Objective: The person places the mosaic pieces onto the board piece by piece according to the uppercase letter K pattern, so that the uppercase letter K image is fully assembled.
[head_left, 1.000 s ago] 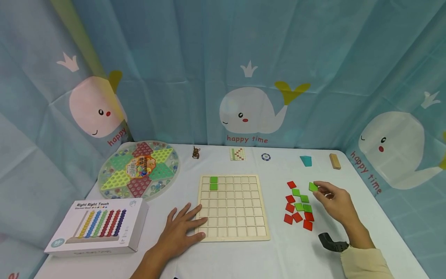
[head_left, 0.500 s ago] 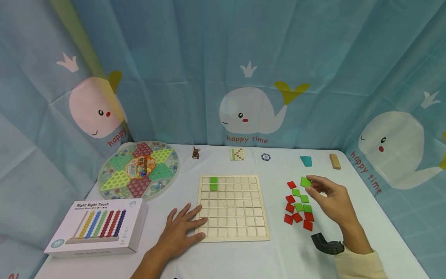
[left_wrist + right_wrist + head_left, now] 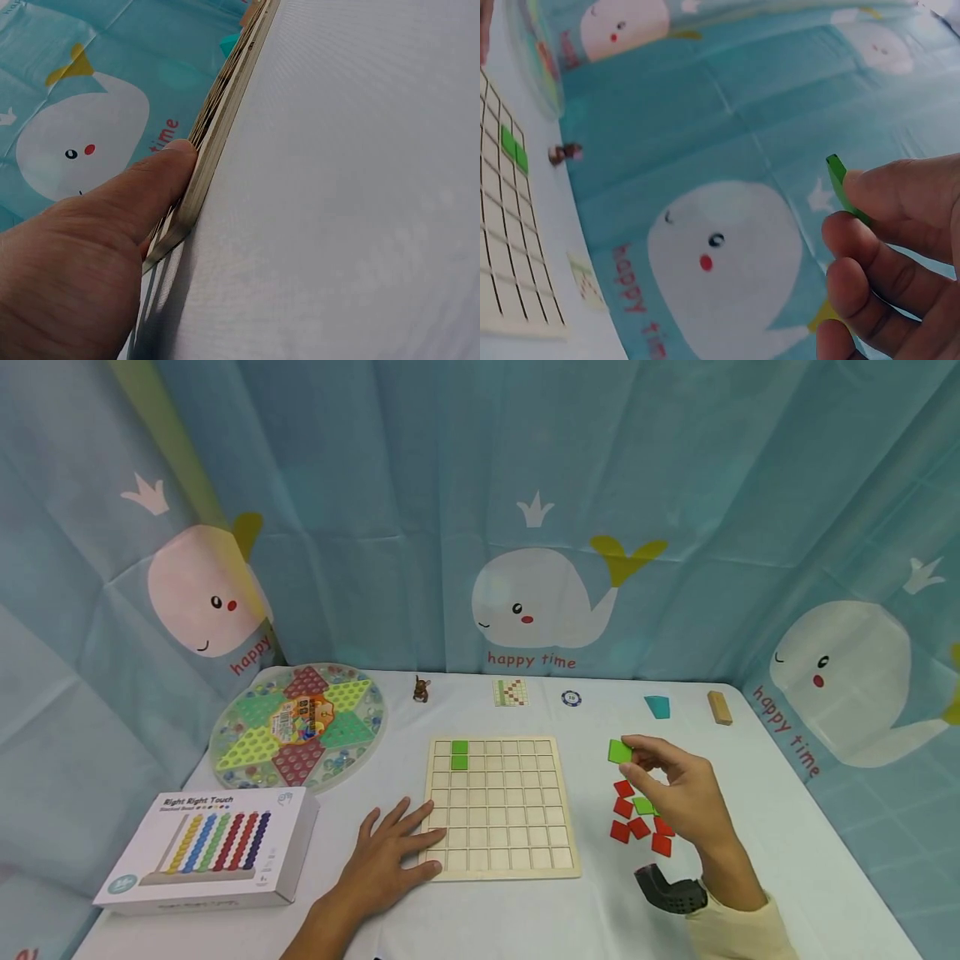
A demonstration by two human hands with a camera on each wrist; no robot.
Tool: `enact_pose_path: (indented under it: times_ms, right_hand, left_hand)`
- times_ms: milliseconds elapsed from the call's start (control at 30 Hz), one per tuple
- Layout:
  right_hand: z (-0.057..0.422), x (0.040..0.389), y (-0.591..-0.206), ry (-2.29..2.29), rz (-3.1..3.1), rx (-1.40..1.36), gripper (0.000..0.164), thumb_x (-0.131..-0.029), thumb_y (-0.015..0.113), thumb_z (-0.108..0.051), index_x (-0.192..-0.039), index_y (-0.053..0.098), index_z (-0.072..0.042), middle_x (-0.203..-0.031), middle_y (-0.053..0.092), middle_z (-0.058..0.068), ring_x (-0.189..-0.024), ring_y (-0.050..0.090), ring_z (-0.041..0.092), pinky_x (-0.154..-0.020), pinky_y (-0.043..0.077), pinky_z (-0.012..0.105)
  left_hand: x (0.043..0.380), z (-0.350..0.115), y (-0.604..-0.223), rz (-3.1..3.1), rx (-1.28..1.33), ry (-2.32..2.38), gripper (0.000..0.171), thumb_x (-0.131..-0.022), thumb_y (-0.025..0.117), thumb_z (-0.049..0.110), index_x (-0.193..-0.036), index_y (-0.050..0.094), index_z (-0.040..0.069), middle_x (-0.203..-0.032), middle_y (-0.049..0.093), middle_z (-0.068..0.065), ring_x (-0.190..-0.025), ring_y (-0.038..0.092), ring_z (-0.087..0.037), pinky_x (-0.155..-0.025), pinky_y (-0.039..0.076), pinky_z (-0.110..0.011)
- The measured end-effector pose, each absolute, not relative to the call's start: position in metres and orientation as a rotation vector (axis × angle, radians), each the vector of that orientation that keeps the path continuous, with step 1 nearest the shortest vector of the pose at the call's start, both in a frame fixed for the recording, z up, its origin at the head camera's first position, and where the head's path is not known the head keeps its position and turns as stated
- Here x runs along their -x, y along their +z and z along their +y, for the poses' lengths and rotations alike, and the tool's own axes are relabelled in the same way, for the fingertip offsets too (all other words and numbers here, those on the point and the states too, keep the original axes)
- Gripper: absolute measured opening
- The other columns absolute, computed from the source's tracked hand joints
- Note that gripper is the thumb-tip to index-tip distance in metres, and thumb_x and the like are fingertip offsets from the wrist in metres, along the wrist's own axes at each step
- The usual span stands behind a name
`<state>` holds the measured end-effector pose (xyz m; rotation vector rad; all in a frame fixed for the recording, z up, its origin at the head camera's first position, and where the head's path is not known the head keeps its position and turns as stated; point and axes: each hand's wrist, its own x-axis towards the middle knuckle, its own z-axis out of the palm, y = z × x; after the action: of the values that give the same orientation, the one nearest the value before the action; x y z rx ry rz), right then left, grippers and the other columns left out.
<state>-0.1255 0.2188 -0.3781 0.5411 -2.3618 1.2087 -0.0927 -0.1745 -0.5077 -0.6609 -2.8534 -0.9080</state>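
1. The white cloth-covered table (image 3: 495,927) carries all the work. In my judgement, the arm should keep a path above it that is high enough for nothing to be dragged.

2. The flat, square, pale wooden board (image 3: 498,817), divided into a grid of shallow cells, lies in the middle of the table. It should stay quiet, because a small turn of it would make the cells harder to meet.

3. The left hand (image 3: 395,846) has its fingers spread apart and rests on the left rim of the board, toward the near side. This light pressure seems to me right for steadying it.

4. The right hand (image 3: 678,792), to the right of the board, has thumb and finger together, pinching one tile. I think the wrist should stay relaxed, and the sleeve well above the table.

5. The loose red square tiles (image 3: 619,832) and green square tiles (image 3: 643,807) lie scattered to the right of the board, partly hidden by the right hand. It is better not to brush them.

6. The thin green square tile (image 3: 619,751) in this pinch is apart from the board, right of its far corner. If it must enter a cell, I would advise squaring its edges first, then lowering it flat and releasing gently.
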Motion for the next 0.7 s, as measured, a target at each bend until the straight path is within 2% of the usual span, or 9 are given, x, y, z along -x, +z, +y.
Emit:
enact_pose_path:
  times_ms: [100, 300, 400, 600, 700]
  right_hand:
    - [0.208, 0.127, -0.378, 1.231, -2.367, -0.57, 0.036, -0.081, 0.072, 0.008, -0.116, 0.067, 0.0, -0.091, 0.066, 0.001, -0.083, 0.057, 0.013, -0.073, 0.048, 0.016]
    - [0.188, 0.132, -0.381, 1.269, -2.369, -0.634, 0.036, -0.079, 0.072, 0.011, -0.114, 0.066, 0.003, -0.088, 0.066, 0.004, -0.079, 0.058, 0.016, -0.064, 0.049, 0.018]
    - [0.179, 0.136, -0.384, 1.295, -2.373, -0.655, 0.035, -0.08, 0.072, 0.011, -0.114, 0.066, 0.005, -0.087, 0.066, 0.004, -0.079, 0.058, 0.018, -0.067, 0.049, 0.02]
    - [0.161, 0.147, -0.4, 1.395, -2.389, -0.7, 0.03, -0.085, 0.072, 0.0, -0.114, 0.068, -0.002, -0.087, 0.064, -0.004, -0.078, 0.059, 0.014, -0.069, 0.051, 0.028]
    - [0.15, 0.154, -0.409, 1.43, -2.405, -0.713, 0.03, -0.085, 0.073, -0.004, -0.115, 0.068, -0.004, -0.087, 0.063, -0.002, -0.078, 0.06, 0.017, -0.07, 0.052, 0.034]
  left_hand:
    - [0.093, -0.175, -0.507, -2.855, 0.659, -0.917, 0.047, -0.081, 0.07, 0.051, -0.122, 0.07, 0.026, -0.147, 0.043, 0.003, -0.14, 0.026, -0.033, -0.107, 0.005, -0.061]
    - [0.093, -0.175, -0.509, -2.862, 0.658, -0.92, 0.049, -0.082, 0.07, 0.052, -0.122, 0.069, 0.025, -0.147, 0.043, 0.003, -0.14, 0.025, -0.033, -0.107, 0.005, -0.061]
    - [0.093, -0.175, -0.509, -2.859, 0.659, -0.916, 0.048, -0.082, 0.069, 0.052, -0.122, 0.069, 0.025, -0.147, 0.043, 0.003, -0.14, 0.025, -0.033, -0.106, 0.005, -0.061]
    - [0.093, -0.175, -0.509, -2.859, 0.666, -0.914, 0.048, -0.082, 0.069, 0.052, -0.122, 0.07, 0.025, -0.147, 0.043, 0.003, -0.14, 0.026, -0.033, -0.106, 0.005, -0.062]
    - [0.093, -0.175, -0.509, -2.858, 0.667, -0.907, 0.048, -0.082, 0.069, 0.052, -0.122, 0.07, 0.025, -0.147, 0.043, 0.003, -0.14, 0.026, -0.034, -0.106, 0.006, -0.062]
